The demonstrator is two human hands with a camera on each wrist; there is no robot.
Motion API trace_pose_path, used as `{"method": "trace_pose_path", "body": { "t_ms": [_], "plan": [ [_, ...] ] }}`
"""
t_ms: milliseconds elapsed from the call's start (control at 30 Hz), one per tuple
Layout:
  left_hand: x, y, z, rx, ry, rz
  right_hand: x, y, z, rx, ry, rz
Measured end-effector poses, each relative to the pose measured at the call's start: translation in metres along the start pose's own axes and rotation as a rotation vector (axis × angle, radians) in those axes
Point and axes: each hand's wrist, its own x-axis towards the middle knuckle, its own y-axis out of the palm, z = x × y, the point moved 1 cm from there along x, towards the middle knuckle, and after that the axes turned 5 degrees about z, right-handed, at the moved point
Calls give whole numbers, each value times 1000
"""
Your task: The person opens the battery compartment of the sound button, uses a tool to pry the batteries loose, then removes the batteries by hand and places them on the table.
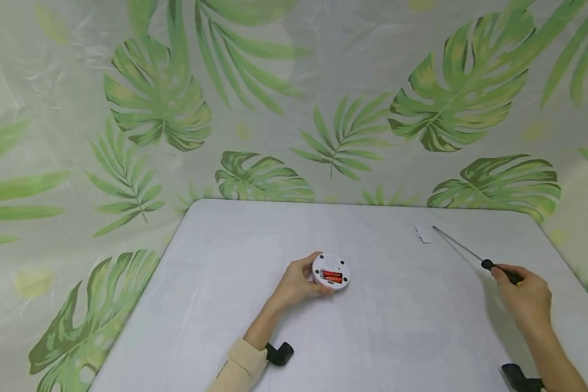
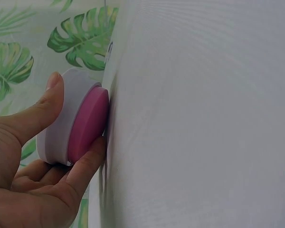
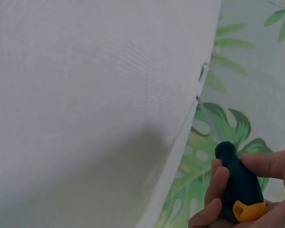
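A round white device is gripped at its edge by my left hand, near the middle of the table. Its vented back faces up, with dark feet and an uncovered compartment holding red batteries. In the left wrist view, the device's pink front is turned toward the tabletop. My right hand grips a screwdriver by its dark handle, which has a yellow end. The shaft slants up and left, its tip beside a small white piece on the table.
A white-covered table spans the foreground. Behind it stands a leaf-patterned backdrop, close against the back edge. Black wrist mounts show at both forearms, the right one low near the table's front.
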Motion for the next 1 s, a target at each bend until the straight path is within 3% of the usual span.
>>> {"method": "trace_pose_path", "body": {
  "t_ms": [200, 367, 667, 1000],
  "plan": [
    [-1, 0, -3, -9, 8, -5, 0, 0, 4, -153, -14, -17],
    [-2, 0, -3, -8, 5, -2, -6, 3, 8, -276, -40, 45],
    [-1, 0, -2, -19, 19, -1, -12, 9, 21, -393, -83, 171],
    [-2, 0, -2, -7, 14, -4, -17, 19, 26, -434, -96, 198]
  ]
}}
